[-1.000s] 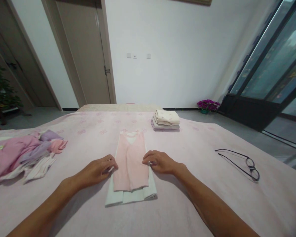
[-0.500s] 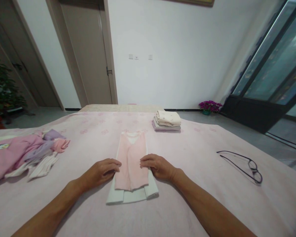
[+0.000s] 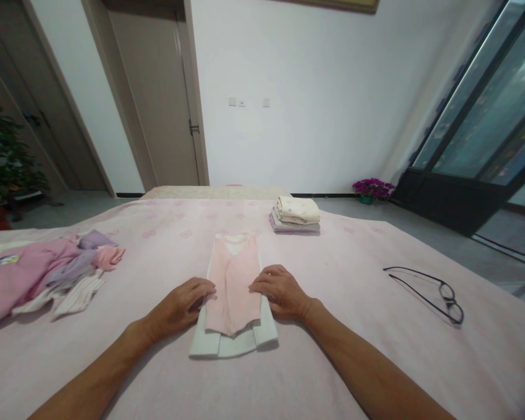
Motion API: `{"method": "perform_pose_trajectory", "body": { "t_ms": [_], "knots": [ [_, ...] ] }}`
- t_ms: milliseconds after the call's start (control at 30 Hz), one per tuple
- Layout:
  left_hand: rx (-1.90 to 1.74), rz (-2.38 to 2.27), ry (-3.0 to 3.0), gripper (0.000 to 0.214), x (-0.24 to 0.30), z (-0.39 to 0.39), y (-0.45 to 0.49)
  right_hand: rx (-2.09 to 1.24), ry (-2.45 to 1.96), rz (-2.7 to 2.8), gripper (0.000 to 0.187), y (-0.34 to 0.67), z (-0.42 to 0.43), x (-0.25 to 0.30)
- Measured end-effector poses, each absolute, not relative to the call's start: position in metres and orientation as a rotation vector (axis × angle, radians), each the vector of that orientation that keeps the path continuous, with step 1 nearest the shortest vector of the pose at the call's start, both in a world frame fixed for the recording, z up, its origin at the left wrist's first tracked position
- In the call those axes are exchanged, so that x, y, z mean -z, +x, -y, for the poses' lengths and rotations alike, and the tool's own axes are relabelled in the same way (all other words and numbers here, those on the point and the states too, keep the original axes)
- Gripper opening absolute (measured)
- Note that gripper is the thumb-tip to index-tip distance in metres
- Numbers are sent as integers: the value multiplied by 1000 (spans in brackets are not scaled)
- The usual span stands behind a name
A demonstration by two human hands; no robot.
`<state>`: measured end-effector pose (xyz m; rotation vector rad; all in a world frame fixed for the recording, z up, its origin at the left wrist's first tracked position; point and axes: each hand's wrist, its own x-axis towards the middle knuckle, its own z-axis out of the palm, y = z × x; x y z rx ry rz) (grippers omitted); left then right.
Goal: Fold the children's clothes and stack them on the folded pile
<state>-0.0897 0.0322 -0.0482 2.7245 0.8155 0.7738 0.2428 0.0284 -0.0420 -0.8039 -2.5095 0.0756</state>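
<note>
A small pink-and-white top point(image 3: 234, 268) lies lengthwise before me, its sides folded inward and a white neckline at the far end. Its wider white hem point(image 3: 236, 345) shows below the pink part. My left hand point(image 3: 186, 300) grips the left edge about midway down, fingertips over the pink cloth. On the opposite edge, my right hand point(image 3: 282, 291) has its fingers curled over the fabric in the same manner. Both thumbs are mostly hidden.
The top rests on a pink patterned bed cover point(image 3: 345, 291). A stack of folded clothes point(image 3: 295, 213) sits beyond it, slightly right. Rumpled clothes point(image 3: 48, 274) lie at left. Black-framed eyeglasses point(image 3: 437, 294) lie at right. Behind are a door point(image 3: 157, 93) and purple flowers point(image 3: 371, 188).
Both hands stay on the side edges, with the right hand slightly higher. The top's near end has shifted a little away from me, and its lower edge looks more curved.
</note>
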Motion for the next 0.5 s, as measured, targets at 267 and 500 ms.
{"method": "perform_pose_trajectory", "body": {
  "t_ms": [267,500],
  "knots": [
    [-757,-796,2777,23,45,-32,-92,-233,-722,2462,29,241,-29,42],
    [-895,-1275,2169,43,49,-24,-83,-753,-1169,1960,29,234,-38,54]
  ]
}}
